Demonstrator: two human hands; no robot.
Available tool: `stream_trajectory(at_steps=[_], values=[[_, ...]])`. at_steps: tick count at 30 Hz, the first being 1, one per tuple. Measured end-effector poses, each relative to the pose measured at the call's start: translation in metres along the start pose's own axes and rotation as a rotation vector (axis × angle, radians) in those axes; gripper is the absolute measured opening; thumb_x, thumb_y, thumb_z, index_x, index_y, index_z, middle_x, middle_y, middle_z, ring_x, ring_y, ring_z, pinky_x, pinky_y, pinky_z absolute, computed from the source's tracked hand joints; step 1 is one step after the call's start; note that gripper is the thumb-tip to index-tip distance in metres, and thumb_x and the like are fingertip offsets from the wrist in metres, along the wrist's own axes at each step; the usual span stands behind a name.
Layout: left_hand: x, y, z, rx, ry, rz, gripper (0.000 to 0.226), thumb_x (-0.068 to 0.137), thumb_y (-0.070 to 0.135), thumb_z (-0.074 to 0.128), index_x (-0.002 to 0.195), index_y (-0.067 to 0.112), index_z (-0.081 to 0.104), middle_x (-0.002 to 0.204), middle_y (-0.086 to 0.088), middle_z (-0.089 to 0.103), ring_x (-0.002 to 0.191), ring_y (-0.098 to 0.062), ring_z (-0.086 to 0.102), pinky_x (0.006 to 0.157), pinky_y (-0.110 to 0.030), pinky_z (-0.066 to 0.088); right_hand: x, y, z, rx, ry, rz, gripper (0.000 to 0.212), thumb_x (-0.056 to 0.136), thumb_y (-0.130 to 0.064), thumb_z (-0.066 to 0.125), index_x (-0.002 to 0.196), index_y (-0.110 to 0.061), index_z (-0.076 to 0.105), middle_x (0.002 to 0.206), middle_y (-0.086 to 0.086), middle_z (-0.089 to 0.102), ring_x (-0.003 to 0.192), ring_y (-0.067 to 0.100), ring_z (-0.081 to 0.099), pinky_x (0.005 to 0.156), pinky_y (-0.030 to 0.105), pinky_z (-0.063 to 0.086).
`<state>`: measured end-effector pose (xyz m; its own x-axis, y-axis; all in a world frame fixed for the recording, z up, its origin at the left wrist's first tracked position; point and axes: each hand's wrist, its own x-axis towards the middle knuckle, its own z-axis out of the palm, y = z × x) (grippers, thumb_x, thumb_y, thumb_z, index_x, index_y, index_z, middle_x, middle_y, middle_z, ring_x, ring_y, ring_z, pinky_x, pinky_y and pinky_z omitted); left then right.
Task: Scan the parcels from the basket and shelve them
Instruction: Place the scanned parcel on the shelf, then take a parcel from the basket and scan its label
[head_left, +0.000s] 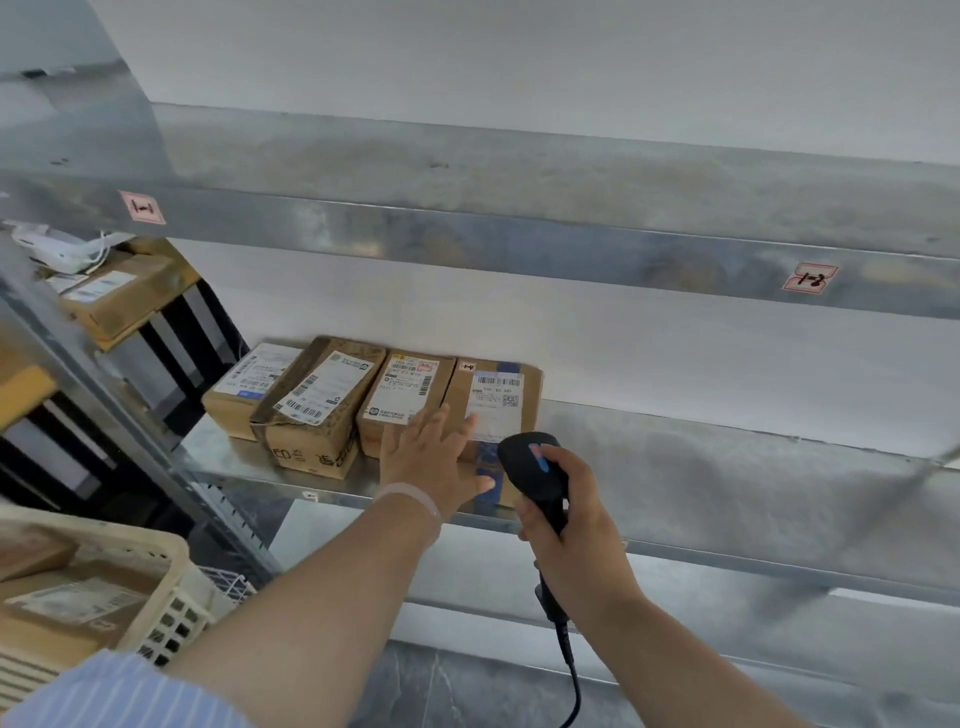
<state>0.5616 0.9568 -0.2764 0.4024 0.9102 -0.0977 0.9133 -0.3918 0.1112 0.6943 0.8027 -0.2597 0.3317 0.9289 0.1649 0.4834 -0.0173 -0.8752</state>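
Several brown cardboard parcels stand in a row on the metal shelf (727, 457). My left hand (431, 462) lies flat with straight fingers on the front of the rightmost parcel (506, 387), which has a white label and blue tape. Left of it stand a second parcel (408, 389), a tilted parcel (317, 400) and a low parcel (249, 382). My right hand (566, 514) grips a black barcode scanner (532, 465) just right of the left hand; its cable hangs down. A cream plastic basket (156, 597) at lower left holds more parcels (72, 603).
An upper shelf beam (519, 234) with pink tags runs overhead. A steel upright (130, 415) stands at left, with another rack of boxes (114, 296) behind it. The shelf surface stretches bare to the right of the parcels.
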Motion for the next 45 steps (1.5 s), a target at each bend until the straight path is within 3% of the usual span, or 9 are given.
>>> stream_trajectory(at_steps=[6, 12, 17, 26, 30, 32, 35, 40, 45], values=[[-0.051, -0.059, -0.017, -0.032, 0.124, -0.117, 0.084, 0.089, 0.074, 0.040, 0.155, 0.045, -0.004, 0.167, 0.003, -0.005, 0.153, -0.026, 0.002, 0.123, -0.050, 0.005, 0.004, -0.031, 0.045, 0.047, -0.148, -0.130, 0.061, 0.097, -0.027, 0.058, 0.119, -0.073, 0.025, 0.125, -0.009, 0.055, 0.098, 0.017, 0.065, 0.079, 0.039, 0.059], [-0.125, -0.140, -0.025, -0.014, 0.159, -0.371, 0.084, 0.087, 0.078, 0.038, 0.155, 0.043, 0.004, 0.166, 0.003, 0.011, 0.151, -0.024, 0.010, 0.122, -0.050, 0.009, -0.009, -0.072, 0.111, 0.112, -0.373, -0.271, 0.059, 0.096, -0.026, 0.061, 0.124, -0.067, 0.029, 0.128, -0.016, 0.053, 0.098, 0.019, 0.066, 0.079, 0.043, 0.059], [-0.190, -0.205, -0.025, -0.042, 0.144, -0.563, 0.083, 0.087, 0.075, 0.041, 0.155, 0.044, 0.005, 0.165, 0.003, 0.012, 0.151, -0.023, 0.011, 0.121, -0.051, 0.012, -0.028, -0.110, 0.165, 0.167, -0.541, -0.351, 0.052, 0.095, -0.027, 0.062, 0.131, -0.056, 0.038, 0.121, -0.037, 0.046, 0.096, 0.012, 0.067, 0.076, 0.042, 0.060], [-0.272, -0.313, -0.022, -0.109, 0.162, -0.736, 0.080, 0.088, 0.070, 0.048, 0.154, 0.045, 0.010, 0.164, 0.000, 0.016, 0.150, -0.024, 0.016, 0.120, -0.047, 0.017, -0.066, -0.167, 0.256, 0.162, -0.644, -0.380, 0.048, 0.096, -0.026, 0.062, 0.130, -0.051, 0.039, 0.130, -0.010, 0.055, 0.099, 0.015, 0.067, 0.087, 0.035, 0.056], [-0.304, -0.375, -0.022, -0.142, 0.163, -0.823, 0.081, 0.087, 0.073, 0.044, 0.155, 0.043, 0.012, 0.166, 0.000, 0.011, 0.151, -0.026, 0.013, 0.120, -0.049, 0.016, -0.087, -0.198, 0.305, 0.177, -0.687, -0.378, 0.051, 0.096, -0.024, 0.063, 0.127, -0.056, 0.039, 0.132, -0.014, 0.053, 0.110, 0.004, 0.060, 0.092, 0.028, 0.053], [-0.322, -0.410, -0.019, -0.177, 0.152, -0.884, 0.081, 0.088, 0.073, 0.042, 0.155, 0.043, 0.009, 0.166, 0.001, 0.004, 0.151, -0.028, 0.007, 0.121, -0.050, 0.012, -0.097, -0.212, 0.331, 0.194, -0.706, -0.350, 0.051, 0.095, -0.023, 0.064, 0.127, -0.056, 0.041, 0.130, -0.020, 0.054, 0.111, 0.006, 0.061, 0.095, 0.033, 0.053], [-0.347, -0.464, -0.016, -0.238, 0.146, -1.015, 0.080, 0.089, 0.070, 0.045, 0.155, 0.044, 0.008, 0.166, 0.000, -0.001, 0.152, -0.031, 0.000, 0.121, -0.053, 0.009, -0.110, -0.229, 0.372, 0.202, -0.717, -0.298, 0.049, 0.090, -0.034, 0.064, 0.128, -0.057, 0.042, 0.119, -0.030, 0.056, 0.100, 0.011, 0.066, 0.089, 0.039, 0.055], [-0.366, -0.517, -0.007, -0.249, 0.191, -1.209, 0.086, 0.086, 0.073, 0.044, 0.155, 0.045, 0.001, 0.165, -0.003, -0.005, 0.151, -0.031, -0.003, 0.118, -0.057, 0.015, -0.124, -0.243, 0.418, 0.143, -0.703, -0.307, 0.053, 0.094, -0.032, 0.064, 0.127, -0.063, 0.037, 0.117, -0.042, 0.050, 0.097, -0.005, 0.061, 0.075, 0.013, 0.047], [-0.377, -0.545, 0.003, -0.415, 0.207, -1.339, 0.104, 0.080, 0.076, 0.053, 0.152, 0.044, -0.014, 0.164, -0.001, -0.011, 0.150, -0.034, 0.000, 0.114, -0.065, 0.020, -0.135, -0.256, 0.454, 0.136, -0.735, -0.253, 0.050, 0.096, -0.035, 0.062, 0.127, -0.064, 0.035, 0.115, -0.033, 0.055, 0.086, -0.001, 0.064, 0.065, 0.014, 0.047]])
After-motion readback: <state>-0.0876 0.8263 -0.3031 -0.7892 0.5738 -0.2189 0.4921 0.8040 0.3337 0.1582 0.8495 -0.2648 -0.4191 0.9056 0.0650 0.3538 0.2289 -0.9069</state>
